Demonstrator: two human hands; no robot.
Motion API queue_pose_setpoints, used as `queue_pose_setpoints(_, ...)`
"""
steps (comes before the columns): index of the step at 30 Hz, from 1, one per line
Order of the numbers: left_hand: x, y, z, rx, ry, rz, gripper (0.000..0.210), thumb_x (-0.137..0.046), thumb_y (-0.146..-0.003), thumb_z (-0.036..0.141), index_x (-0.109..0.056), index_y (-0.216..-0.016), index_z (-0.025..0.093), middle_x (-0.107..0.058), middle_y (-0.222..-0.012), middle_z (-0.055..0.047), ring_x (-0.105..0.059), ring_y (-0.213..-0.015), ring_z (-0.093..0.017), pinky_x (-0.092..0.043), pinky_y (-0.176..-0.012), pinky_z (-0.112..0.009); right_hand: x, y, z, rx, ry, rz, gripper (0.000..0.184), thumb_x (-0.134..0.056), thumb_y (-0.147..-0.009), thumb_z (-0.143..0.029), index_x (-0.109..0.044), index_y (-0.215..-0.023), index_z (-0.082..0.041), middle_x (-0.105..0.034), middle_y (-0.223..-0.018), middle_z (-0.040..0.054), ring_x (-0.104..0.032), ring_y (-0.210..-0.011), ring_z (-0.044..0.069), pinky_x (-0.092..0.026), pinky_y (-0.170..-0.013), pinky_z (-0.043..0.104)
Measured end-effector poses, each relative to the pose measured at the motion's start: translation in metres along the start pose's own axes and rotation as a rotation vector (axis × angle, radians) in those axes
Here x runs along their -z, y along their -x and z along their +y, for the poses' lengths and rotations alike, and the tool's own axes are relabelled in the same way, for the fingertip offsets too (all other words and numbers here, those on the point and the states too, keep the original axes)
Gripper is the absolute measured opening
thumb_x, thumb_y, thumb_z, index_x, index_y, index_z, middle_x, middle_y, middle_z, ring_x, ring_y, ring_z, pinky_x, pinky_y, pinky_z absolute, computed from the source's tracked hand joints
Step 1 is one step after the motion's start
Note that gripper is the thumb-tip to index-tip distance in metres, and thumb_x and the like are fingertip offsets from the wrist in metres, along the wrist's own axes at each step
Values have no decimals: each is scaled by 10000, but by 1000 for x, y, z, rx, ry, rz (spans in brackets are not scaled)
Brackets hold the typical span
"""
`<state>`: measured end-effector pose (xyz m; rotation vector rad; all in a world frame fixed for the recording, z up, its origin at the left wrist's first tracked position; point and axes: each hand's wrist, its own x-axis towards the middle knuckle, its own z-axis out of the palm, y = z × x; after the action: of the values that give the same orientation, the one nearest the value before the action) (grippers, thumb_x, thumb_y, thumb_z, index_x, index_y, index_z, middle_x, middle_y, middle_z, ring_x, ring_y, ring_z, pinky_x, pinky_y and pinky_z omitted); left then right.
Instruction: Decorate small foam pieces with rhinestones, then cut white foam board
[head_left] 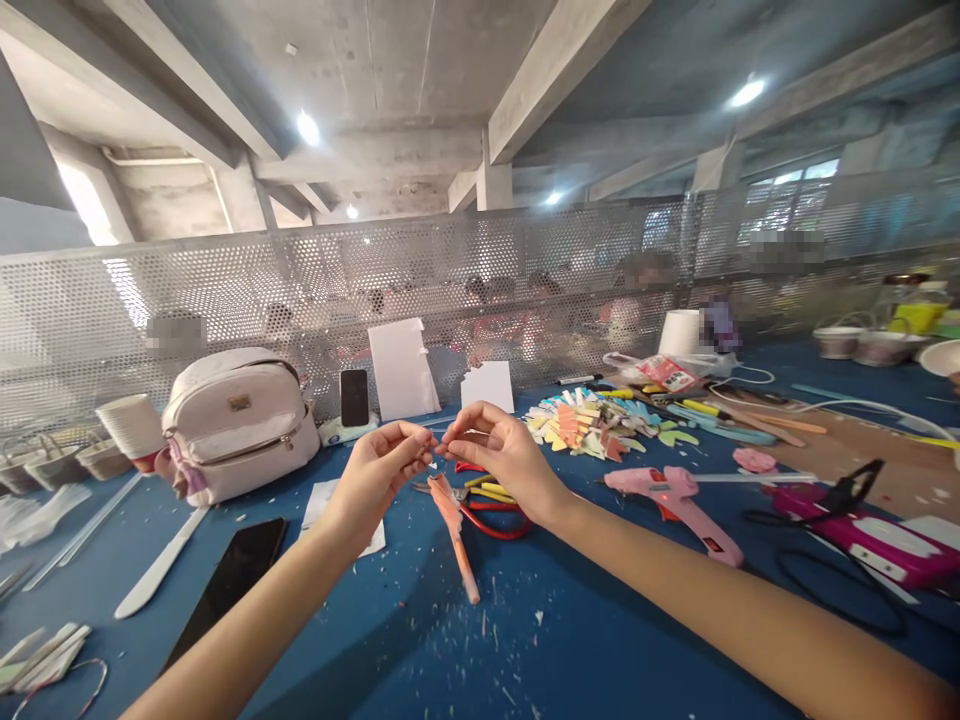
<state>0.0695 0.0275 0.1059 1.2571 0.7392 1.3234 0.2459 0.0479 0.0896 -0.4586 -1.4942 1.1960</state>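
Observation:
My left hand (381, 467) and my right hand (508, 462) meet fingertip to fingertip above the middle of the blue table. Both are closed in a pinch; whatever sits between the fingertips is too small to make out. Just below them lies an orange stick (464, 565) with a ragged, peach-coloured upper part. Behind it, partly covered by my right hand, are red-handled scissors (499, 530) and a yellow-handled tool (491, 490). A white sheet (371, 540) shows behind my left wrist.
On the right are a pink glue gun (671, 490), a pile of coloured paper pieces (592, 420) and a magenta device (870, 535) with a black cable. A white backpack (240, 430) and a black phone (232, 580) lie left. A perforated metal screen (442, 260) stands behind.

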Motion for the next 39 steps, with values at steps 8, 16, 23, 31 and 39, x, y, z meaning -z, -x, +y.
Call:
queue_pose_setpoints(8,-3,5,7,-96,-196,27,197,-814,-767,336,-741,-726,157,-694,-673,-14,-604,-653,-109,-496,-664,-200,0,0,-1,10,6,0,300,-814,-781,-264,-572,-952,-215,-652,-1031,-10,-749,-829,128,-614,-825,254)
queue_pose_setpoints(16,-10,10,13,-179,-338,-27,92,-780,-754,231,-781,-683,173,-778,-890,-94,-669,-758,-185,-530,-680,-268,-1,1,-2,9,48,12,372,-818,-773,-259,-545,-1024,-232,-622,-1147,13,-728,-763,102,-643,-819,286)
queue_pose_setpoints(23,-6,6,9,-186,-374,-31,95,-760,-760,221,-791,-678,186,-775,-801,-70,-670,-729,-187,-529,-657,-267,-1,2,-5,-17,39,-19,356,-804,-780,-227,-548,-1026,-232,-629,-1142,7,-724,-749,91,-641,-788,260)
queue_pose_setpoints(31,-3,5,7,-140,-387,-14,79,-781,-741,232,-814,-694,179,-780,-739,-70,-658,-668,-174,-518,-615,-253,4,-2,-6,-53,72,-86,454,-807,-756,-175,-550,-1123,-246,-637,-1211,36,-718,-724,88,-642,-761,255)
queue_pose_setpoints(39,0,1,6,-142,-368,47,66,-802,-716,241,-814,-690,182,-792,-745,-80,-695,-683,-193,-540,-651,-280,3,1,-4,-55,8,-98,239,-680,-907,-343,-578,-1094,-234,-637,-1171,57,-720,-888,147,-639,-791,294)
